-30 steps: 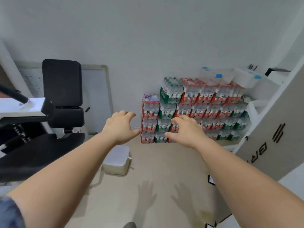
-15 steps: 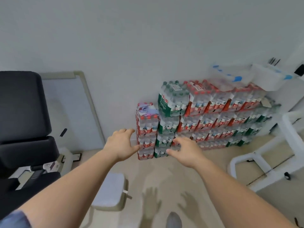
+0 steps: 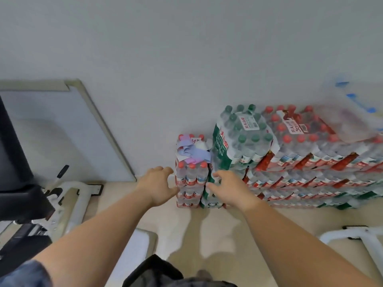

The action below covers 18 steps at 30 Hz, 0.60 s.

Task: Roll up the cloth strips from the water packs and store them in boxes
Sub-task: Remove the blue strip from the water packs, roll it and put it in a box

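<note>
While both arms reach forward in the head view, the left hand (image 3: 157, 185) and right hand (image 3: 228, 187) hover with fingers loosely spread, holding nothing. The cloth strips (image 3: 191, 152), lilac and pink, lie heaped just above the fingertips, on top of the short stack of water packs (image 3: 191, 177) between the hands. A whiteboard (image 3: 62, 137) leans on the wall left of the fingers.

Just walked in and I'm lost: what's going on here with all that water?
A person stretches both bare hands toward the low stack of water packs by the wall. The left hand and right hand hold nothing. The purple and blue cloth strips lie loose on top of that stack, not yet picked up or rolled.
</note>
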### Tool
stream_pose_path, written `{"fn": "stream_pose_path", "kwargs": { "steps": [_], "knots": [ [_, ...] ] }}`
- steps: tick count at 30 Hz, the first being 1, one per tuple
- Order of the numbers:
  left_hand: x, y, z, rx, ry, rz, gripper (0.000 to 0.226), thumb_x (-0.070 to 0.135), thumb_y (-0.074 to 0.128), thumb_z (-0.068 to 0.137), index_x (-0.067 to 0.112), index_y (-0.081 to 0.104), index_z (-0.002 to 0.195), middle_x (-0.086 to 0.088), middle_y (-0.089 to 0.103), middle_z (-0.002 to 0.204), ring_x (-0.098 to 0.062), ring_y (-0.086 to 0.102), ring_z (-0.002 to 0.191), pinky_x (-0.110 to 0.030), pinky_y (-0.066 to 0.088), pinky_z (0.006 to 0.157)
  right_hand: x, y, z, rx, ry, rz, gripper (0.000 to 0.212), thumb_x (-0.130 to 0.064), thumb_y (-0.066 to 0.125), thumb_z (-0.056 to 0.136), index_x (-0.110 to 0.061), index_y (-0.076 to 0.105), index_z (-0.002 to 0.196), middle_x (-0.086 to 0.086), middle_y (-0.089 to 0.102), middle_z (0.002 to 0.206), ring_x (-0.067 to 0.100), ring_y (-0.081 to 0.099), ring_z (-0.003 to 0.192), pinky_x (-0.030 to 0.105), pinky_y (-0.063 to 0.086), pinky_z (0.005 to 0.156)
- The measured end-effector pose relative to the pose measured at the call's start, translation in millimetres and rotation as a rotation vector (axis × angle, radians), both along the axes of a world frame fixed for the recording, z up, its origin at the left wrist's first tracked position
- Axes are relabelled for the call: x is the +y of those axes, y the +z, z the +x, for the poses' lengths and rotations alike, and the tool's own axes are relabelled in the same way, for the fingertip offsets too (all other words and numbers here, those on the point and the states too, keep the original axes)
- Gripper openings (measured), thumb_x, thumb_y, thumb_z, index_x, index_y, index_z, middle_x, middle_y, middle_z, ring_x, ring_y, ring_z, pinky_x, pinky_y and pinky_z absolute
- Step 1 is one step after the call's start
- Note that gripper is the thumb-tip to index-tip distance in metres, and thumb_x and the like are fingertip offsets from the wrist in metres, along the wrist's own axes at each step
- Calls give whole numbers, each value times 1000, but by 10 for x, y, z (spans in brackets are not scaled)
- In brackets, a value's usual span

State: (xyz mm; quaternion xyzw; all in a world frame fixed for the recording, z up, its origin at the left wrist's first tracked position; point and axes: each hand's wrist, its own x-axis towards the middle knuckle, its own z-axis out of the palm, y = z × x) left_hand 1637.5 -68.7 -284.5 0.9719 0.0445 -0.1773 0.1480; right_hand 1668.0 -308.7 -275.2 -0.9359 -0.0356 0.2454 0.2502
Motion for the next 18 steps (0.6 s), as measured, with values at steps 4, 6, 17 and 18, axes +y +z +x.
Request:
{"fn": "stream_pose_path", "kwargs": {
  "steps": [4,6,17,18],
  "knots": [
    [72,-217,739,49,-10,-9,69,64,54,78,28,47,135,-4,55,132,-30,48,126,-41,45,101,115,-240,709,30,13,-41,56,-51,60,92,-19,55,138,9,55,140,29,59,119,39,51,97],
    [124,-341,1114,65,-28,-16,67,66,52,77,28,48,133,-3,56,130,-30,49,124,-41,46,98,217,-361,1027,62,2,-55,56,-52,59,90,-22,55,137,7,55,140,28,58,120,40,50,97],
    [440,-1100,2789,284,-207,-33,62,54,56,79,27,45,133,-4,54,121,-30,53,113,-43,50,90,828,-1098,2456,225,33,-141,45,-25,50,101,-17,46,145,11,51,146,31,54,127,38,46,103],
    [438,-1188,2874,308,-209,-47,62,55,53,80,26,44,134,-4,53,121,-30,54,112,-43,50,90,869,-1184,2544,241,36,-133,42,-23,48,102,-15,47,143,12,51,145,31,54,127,38,46,103]
  ]
}}
